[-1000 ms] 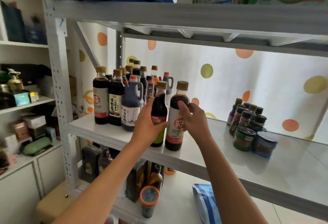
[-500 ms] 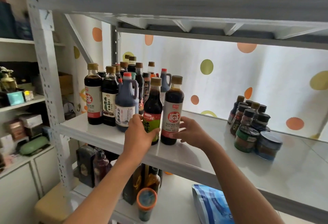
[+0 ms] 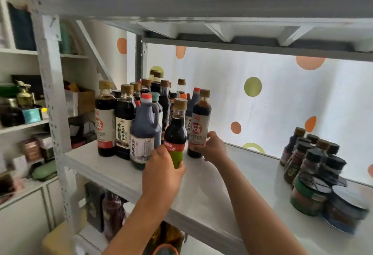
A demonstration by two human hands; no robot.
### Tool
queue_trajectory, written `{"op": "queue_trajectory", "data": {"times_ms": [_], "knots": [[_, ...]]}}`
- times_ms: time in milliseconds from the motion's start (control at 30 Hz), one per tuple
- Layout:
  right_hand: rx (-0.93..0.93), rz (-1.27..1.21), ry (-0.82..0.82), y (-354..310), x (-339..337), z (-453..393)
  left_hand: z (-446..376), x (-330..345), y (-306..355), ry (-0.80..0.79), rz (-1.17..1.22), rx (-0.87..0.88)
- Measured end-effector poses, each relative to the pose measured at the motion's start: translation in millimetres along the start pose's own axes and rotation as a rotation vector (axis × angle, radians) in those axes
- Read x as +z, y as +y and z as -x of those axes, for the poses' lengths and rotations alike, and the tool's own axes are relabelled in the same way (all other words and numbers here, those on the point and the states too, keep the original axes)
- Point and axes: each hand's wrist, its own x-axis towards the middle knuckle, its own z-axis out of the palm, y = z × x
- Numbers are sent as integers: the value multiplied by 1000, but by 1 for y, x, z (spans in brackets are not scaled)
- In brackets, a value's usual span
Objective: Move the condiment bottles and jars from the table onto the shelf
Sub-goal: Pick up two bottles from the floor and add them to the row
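On the white shelf [image 3: 212, 186] in front of you, your left hand [image 3: 161, 172] is wrapped around the base of a dark bottle with a green label [image 3: 175, 133], and your right hand [image 3: 212, 149] grips the lower part of a dark bottle with a white label [image 3: 199, 125] just beside it. Both bottles stand upright at the front right of a crowded group of sauce bottles [image 3: 131, 117]. Well apart to the right on the same shelf sits a cluster of small dark-lidded jars [image 3: 314, 169].
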Motion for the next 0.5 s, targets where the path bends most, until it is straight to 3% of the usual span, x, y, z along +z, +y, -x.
{"op": "queue_trajectory", "data": {"times_ms": [500], "knots": [[-111,-17,18,-17,40,-61,-27,27,13,21,-96,-77]]}}
